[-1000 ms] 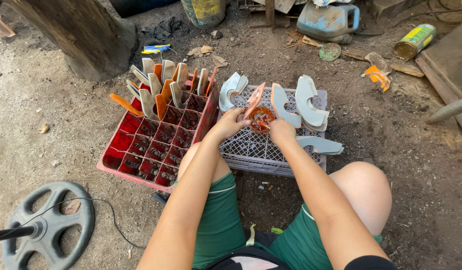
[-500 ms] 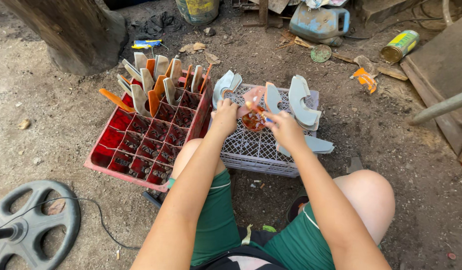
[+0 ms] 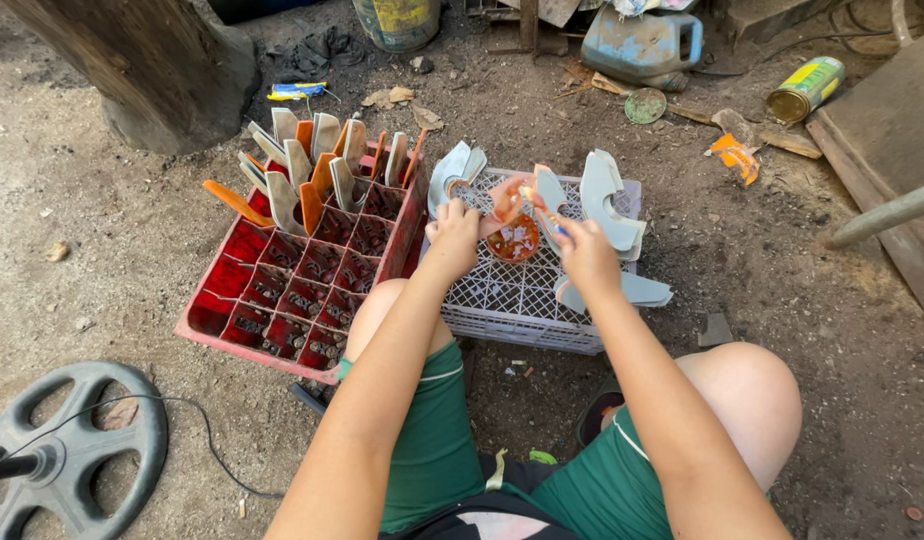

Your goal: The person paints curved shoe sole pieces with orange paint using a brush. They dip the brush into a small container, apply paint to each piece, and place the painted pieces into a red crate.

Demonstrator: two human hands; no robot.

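We are working over the upturned grey crate (image 3: 527,300), which serves as our tabletop. Our left hand (image 3: 452,228) is closed on the edge of a small orange dish (image 3: 514,238) holding reddish paint or glue, steadying it on the crate. Our right hand (image 3: 585,246) pinches a thin brush or stick (image 3: 540,208), its tip over the dish. We judge that we are loading the brush; the next move calls for carrying it across to one of the grey curved pieces (image 3: 604,200) without dripping. The red compartment crate (image 3: 302,270) stands just beside, with finished pieces upright in its far rows. Compared with a second ago, both hands have shifted little; only our view has drifted.
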